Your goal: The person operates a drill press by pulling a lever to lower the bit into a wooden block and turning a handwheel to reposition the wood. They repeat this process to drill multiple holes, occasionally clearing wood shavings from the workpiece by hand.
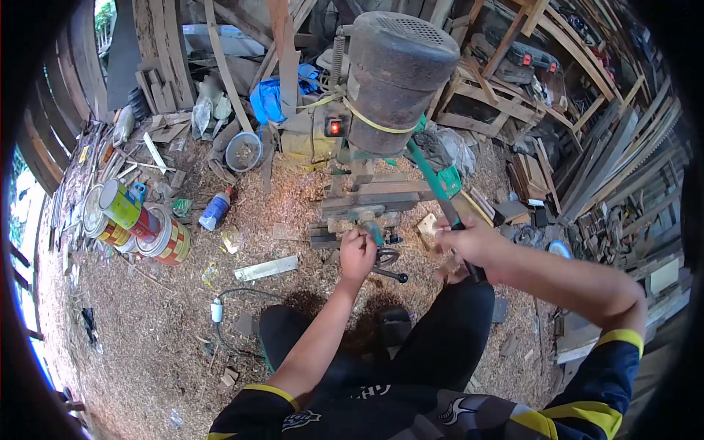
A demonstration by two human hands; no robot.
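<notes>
A mortising machine with a rusty dark motor (400, 73) stands in front of me. Its long green lever (433, 176) slopes down toward me on the right. My right hand (473, 246) is wrapped round the lever's black grip. My left hand (357, 253) is closed at the machine's table, by a small green part (375, 233); what lies in its fingers is hidden. Just beyond it, pieces of wood (363, 220) lie across the table under the machine head. A dark handwheel (387, 257) with a ball-ended crank is beside my left hand. The machine's red switch (335, 127) is lit.
Wood shavings cover the ground. Paint cans (165, 238) stand at the left, with a blue-labelled bottle (215, 211) and a bucket (243, 151) nearby. A pale board (267, 268) lies before them. A cable with a white plug (216, 311) runs by my left leg. Timber (623, 161) leans at the right.
</notes>
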